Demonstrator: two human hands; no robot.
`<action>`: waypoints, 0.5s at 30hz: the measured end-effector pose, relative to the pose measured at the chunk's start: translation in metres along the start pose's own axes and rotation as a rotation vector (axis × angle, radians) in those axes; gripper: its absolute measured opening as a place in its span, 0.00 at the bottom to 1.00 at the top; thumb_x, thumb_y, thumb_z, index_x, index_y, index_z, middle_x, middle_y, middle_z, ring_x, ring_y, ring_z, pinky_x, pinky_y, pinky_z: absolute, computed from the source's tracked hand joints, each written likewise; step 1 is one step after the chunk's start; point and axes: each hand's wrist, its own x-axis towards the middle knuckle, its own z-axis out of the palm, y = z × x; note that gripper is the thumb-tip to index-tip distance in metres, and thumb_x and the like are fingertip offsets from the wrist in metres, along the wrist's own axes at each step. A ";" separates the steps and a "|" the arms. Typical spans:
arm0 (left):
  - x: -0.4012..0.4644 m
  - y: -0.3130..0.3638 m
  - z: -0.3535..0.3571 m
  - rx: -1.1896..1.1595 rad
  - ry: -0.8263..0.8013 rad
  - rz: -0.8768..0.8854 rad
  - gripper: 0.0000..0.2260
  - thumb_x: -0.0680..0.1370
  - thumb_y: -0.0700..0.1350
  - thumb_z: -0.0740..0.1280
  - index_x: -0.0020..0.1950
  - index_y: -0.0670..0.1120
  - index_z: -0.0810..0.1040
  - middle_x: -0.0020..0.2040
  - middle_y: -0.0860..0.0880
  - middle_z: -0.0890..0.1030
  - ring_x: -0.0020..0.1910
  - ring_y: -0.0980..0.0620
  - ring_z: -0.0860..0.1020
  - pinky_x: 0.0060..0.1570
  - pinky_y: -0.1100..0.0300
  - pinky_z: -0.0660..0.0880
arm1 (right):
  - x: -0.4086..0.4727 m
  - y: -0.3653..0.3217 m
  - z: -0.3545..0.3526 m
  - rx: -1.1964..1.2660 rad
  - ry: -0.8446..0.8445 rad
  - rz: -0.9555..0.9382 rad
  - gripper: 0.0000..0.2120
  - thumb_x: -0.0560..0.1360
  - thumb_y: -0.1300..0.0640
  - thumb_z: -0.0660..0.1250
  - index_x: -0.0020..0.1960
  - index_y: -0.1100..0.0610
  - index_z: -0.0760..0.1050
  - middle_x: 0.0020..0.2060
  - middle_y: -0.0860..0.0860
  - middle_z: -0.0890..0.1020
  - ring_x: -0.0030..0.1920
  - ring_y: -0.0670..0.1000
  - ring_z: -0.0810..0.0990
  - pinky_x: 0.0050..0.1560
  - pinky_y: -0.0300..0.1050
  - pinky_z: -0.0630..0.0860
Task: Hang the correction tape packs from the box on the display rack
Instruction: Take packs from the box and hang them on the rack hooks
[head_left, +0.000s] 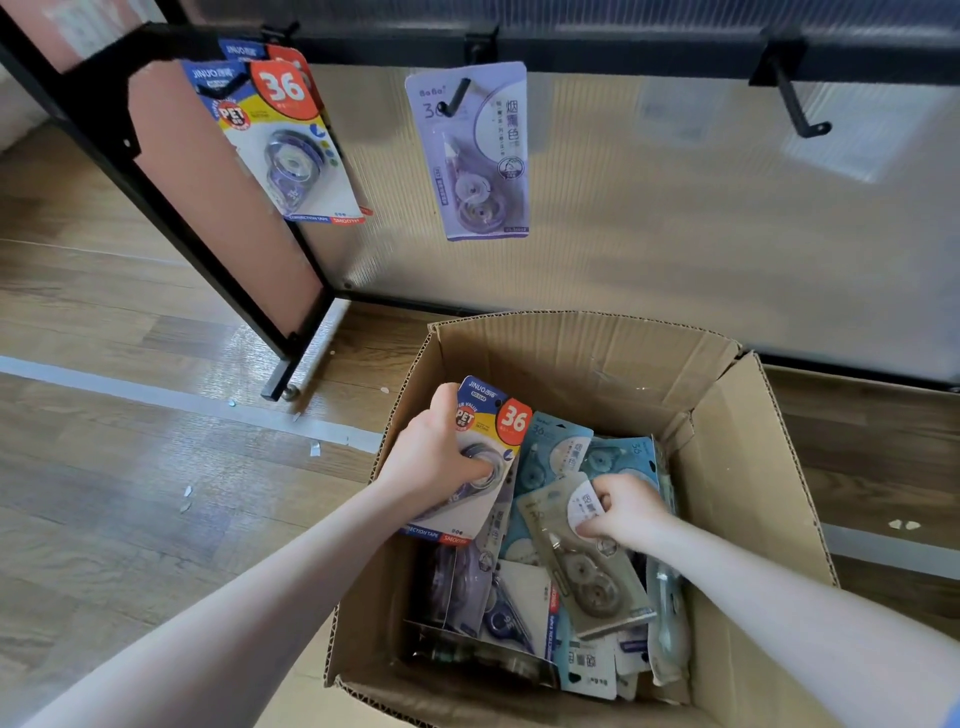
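Two hands (436, 457) on boxed packs (584, 566)

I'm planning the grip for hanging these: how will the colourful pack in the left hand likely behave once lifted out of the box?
The colourful pack is a flat card with a clear blister, so probably light and fairly stiff, flexing slightly at its corners. The left hand grips it over the blister; that plastic may be a little slippery. Like the pack on the left hook, it would likely hang tilted and swing.
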 end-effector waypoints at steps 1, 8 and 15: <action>0.000 0.001 0.000 -0.008 0.021 -0.017 0.26 0.68 0.44 0.77 0.58 0.47 0.65 0.51 0.52 0.78 0.50 0.53 0.78 0.42 0.63 0.71 | -0.001 0.000 -0.005 0.025 0.026 -0.005 0.11 0.68 0.59 0.75 0.38 0.50 0.73 0.36 0.45 0.79 0.39 0.46 0.79 0.34 0.38 0.72; 0.009 0.017 -0.010 -0.198 0.184 -0.062 0.24 0.64 0.46 0.79 0.52 0.48 0.69 0.45 0.58 0.77 0.43 0.63 0.75 0.36 0.67 0.69 | -0.012 -0.009 -0.053 0.403 0.291 -0.073 0.08 0.69 0.63 0.74 0.40 0.52 0.78 0.40 0.49 0.83 0.42 0.49 0.82 0.43 0.46 0.78; 0.005 0.047 -0.039 -0.493 0.283 -0.025 0.26 0.60 0.48 0.79 0.52 0.53 0.70 0.48 0.57 0.82 0.50 0.58 0.80 0.52 0.55 0.77 | -0.047 -0.042 -0.111 0.643 0.539 -0.202 0.09 0.71 0.65 0.71 0.44 0.51 0.78 0.39 0.41 0.80 0.43 0.39 0.78 0.40 0.35 0.72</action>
